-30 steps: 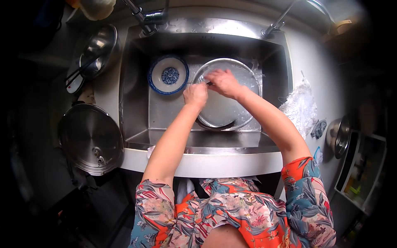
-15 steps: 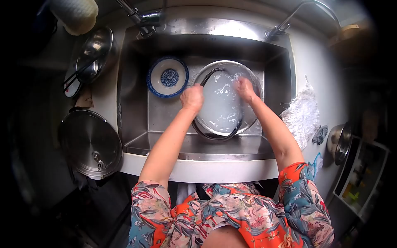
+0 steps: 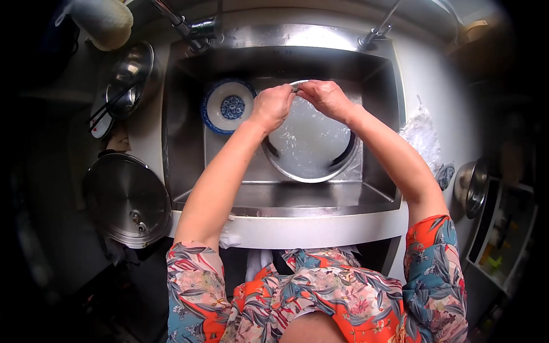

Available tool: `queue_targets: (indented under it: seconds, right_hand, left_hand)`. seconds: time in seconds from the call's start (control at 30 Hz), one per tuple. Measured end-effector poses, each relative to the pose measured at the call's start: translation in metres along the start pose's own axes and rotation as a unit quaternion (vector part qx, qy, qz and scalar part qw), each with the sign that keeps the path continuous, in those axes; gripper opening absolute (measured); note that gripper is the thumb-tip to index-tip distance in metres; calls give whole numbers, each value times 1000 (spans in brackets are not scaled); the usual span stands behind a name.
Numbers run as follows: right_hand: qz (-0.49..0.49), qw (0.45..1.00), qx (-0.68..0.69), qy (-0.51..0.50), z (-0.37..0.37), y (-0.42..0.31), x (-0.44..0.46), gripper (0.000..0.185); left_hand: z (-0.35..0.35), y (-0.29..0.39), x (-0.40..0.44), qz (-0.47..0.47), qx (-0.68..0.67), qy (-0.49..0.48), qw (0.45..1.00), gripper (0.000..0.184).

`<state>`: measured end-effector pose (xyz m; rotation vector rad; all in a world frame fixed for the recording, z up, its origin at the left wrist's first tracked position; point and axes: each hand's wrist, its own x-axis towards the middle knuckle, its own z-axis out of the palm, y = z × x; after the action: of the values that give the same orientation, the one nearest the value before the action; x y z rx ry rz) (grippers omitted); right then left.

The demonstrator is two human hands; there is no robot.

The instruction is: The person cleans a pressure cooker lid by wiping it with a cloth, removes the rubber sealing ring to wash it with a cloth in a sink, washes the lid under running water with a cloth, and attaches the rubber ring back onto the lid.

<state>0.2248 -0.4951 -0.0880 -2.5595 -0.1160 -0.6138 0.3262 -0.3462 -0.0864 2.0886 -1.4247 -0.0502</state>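
Observation:
A round metal basin [image 3: 311, 179] of cloudy water stands in the sink. A dark, flexible rubber ring [image 3: 345, 153] curves through the water along the basin's right side, and a dark stretch of it shows at the left. Over the far rim, my left hand [image 3: 273, 106] and my right hand [image 3: 325, 98] meet, both closed, pinching a short dark section of the ring between their fingertips. The fingers partly cover that section. Left of the basin sits a blue-rimmed bowl [image 3: 231, 107] with a patterned centre.
The steel sink [image 3: 229, 157] has a faucet [image 3: 197, 40] at its back left and a thinner tap [image 3: 374, 35] at the back right. A pot lid [image 3: 127, 197] and a metal bowl [image 3: 140, 74] are at left; a white cloth [image 3: 423, 137] and another metal bowl [image 3: 472, 186] at right.
Both hands have come together at the basin's far rim from its left and right sides. The ring, earlier a wide loop over the near rim, now lies mostly within the basin.

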Motion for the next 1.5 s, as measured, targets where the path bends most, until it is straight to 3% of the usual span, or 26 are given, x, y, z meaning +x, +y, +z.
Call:
queue_targets:
  seconds: [0.07,0.1,0.2,0.27,0.37,0.43,0.47,0.5,0.57,0.63,0.7,0.8,0.87,0.93,1.0,1.03,1.13,1.27,1.33,1.4,1.43,1.5]
  right_hand:
    - [21,999,13,-48,-2,-5,-1,14]
    - [35,998,53,-15,7,2,-8,17]
    - [165,985,9,-43,21,32,-54,22]
    - [237,969,-6,-73,43,45,-89,21]
    - [263,959,-26,-100,80,68,-130,16]
    - [354,929,59,-85,115,110,-162,17]
    - [353,925,18,-139,110,113,-157,18]
    - [311,924,-65,-214,99,103,-137,20]
    - [250,935,-106,-230,78,75,-84,24]
    - [209,972,46,-101,56,34,-40,36]
    - [234,969,36,-65,49,30,-13,47]
    - [192,979,-61,13,25,4,9,54]
    - [87,990,-104,-48,10,-24,19,50]
    - [-29,977,-124,-173,20,-41,24,27]
    - [-47,971,-119,-204,30,-48,27,19]
    - [-74,986,-27,-147,32,-36,25,15]
    - [-14,989,94,-113,38,-20,14,17]
    - [168,977,25,-127,31,34,-47,21]
    - [314,938,82,-125,33,33,-75,23]
    - [357,931,72,-26,62,44,-107,20]
    - [335,940,19,-62,85,73,-131,16]
    - [336,942,2,-19,81,69,-123,14]
  left_hand:
    - [-9,-1,-12,-2,10,24,1000,16]
    - [-16,-5,-17,-21,4,39,999,16]
    - [-40,-31,-37,-64,9,72,995,24]
    - [-38,-40,-52,-97,6,59,994,24]
    - [-23,-45,-71,-159,15,34,987,23]
    - [-17,-47,-79,-192,3,11,981,23]
    - [-15,-46,-84,-208,-4,0,978,23]
    - [-13,-41,-86,-196,-19,-6,980,21]
    - [-6,-33,-82,-191,-23,-3,981,20]
    - [0,-27,-82,-188,-29,-6,982,20]
    - [0,-27,-80,-193,-40,3,980,19]
    - [-5,-31,-76,-192,-41,12,980,18]
    - [-7,-27,-73,-184,-38,16,982,18]
    - [-8,-18,-67,-168,-33,26,985,19]
    - [-8,-19,-64,-135,-36,44,989,20]
    - [-10,-20,-63,-120,-36,53,991,21]
    - [-19,-20,-66,-99,-32,54,993,23]
    - [-47,-35,-76,-167,-77,136,974,29]
    - [-49,-41,-85,-188,-56,114,974,29]
    - [-42,-33,-87,-216,-79,132,964,28]
    - [-38,-30,-90,-231,-90,140,958,27]
    - [-22,-45,-102,-268,-121,49,954,25]
